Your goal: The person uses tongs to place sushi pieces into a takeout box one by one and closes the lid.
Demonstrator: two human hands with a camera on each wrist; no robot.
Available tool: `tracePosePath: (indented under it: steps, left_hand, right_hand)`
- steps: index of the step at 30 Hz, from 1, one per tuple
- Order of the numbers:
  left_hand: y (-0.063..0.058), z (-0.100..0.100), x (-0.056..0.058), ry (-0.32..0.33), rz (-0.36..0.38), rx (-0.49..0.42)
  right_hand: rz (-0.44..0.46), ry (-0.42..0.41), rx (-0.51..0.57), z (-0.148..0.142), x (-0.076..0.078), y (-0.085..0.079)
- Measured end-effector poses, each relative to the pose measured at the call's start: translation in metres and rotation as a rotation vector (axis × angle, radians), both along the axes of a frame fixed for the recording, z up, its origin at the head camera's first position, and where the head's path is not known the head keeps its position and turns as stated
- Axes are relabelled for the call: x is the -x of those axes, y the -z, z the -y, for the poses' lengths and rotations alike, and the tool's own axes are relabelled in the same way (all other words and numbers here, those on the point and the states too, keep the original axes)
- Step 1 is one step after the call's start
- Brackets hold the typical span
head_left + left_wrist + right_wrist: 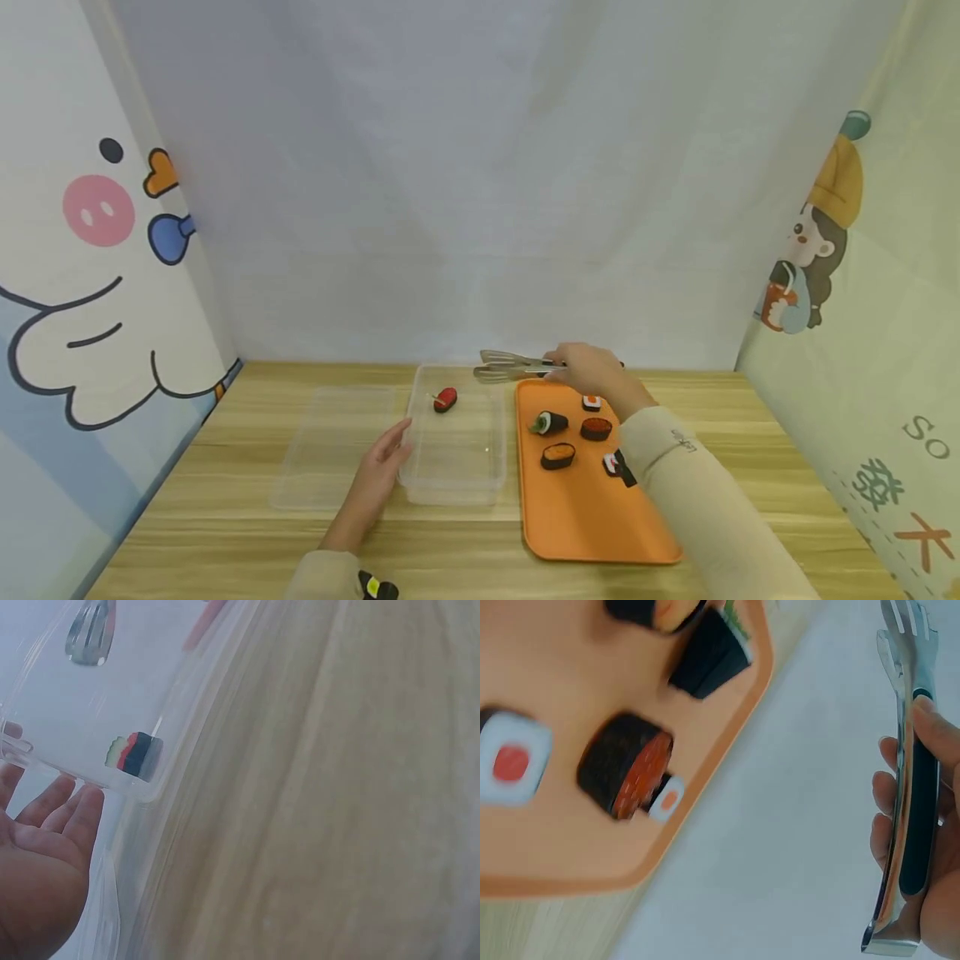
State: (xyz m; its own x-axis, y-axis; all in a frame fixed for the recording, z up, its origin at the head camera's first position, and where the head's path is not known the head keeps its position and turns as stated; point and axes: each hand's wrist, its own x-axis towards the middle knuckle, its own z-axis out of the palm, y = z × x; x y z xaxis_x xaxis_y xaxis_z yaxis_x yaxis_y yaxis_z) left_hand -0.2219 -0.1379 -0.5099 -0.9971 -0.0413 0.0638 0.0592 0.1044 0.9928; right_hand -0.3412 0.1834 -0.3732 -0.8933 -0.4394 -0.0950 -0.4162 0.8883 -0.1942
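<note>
My left hand is at the left side of a clear plastic box, fingers fairly straight, fingertips right at the rim. In the box lies a red-topped toy sushi piece; the left wrist view shows a piece with black, red and green bands. My right hand grips metal serving tongs by their black handles, thumb on one side and fingers round the other. The tong heads hang over the box's far right corner, nothing between them in the head view.
An orange tray right of the box bears several sushi pieces: a cone roll, a red roe piece, an orange-topped piece and white rolls. A flat clear lid lies left. A pale curtain hangs behind.
</note>
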Motion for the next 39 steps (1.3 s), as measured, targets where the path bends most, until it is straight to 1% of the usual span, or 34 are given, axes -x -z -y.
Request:
tracePosePath:
  steps: [5, 12, 20, 24, 29, 36, 39]
  left_hand:
    - [0.000, 0.002, 0.001, -0.008, 0.001, 0.009]
    - [-0.001, 0.004, 0.002, -0.004, 0.005, 0.005]
    - [0.000, 0.004, 0.001, -0.007, 0.004, 0.011]
    - [0.001, 0.003, 0.001, -0.012, -0.002, 0.005]
    - [0.001, 0.003, 0.001, -0.013, -0.001, 0.007]
    - [0.003, 0.001, 0.003, -0.015, 0.015, 0.008]
    - [0.004, 0.001, 0.005, -0.016, 0.011, 0.003]
  right_hand:
    - [-0.004, 0.015, 0.026, -0.037, -0.001, -0.001]
    - [0.010, 0.028, 0.011, -0.086, -0.004, 0.007]
    - [0.026, 0.024, 0.039, -0.127, -0.011, 0.018]
    - [0.032, 0.038, 0.019, -0.141, -0.012, 0.024]
    - [0.044, 0.052, 0.025, -0.152, -0.011, 0.030]
    - [0.050, 0.015, 0.032, -0.159, -0.005, 0.043]
    - [0.051, 0.022, 0.045, -0.159, -0.003, 0.049]
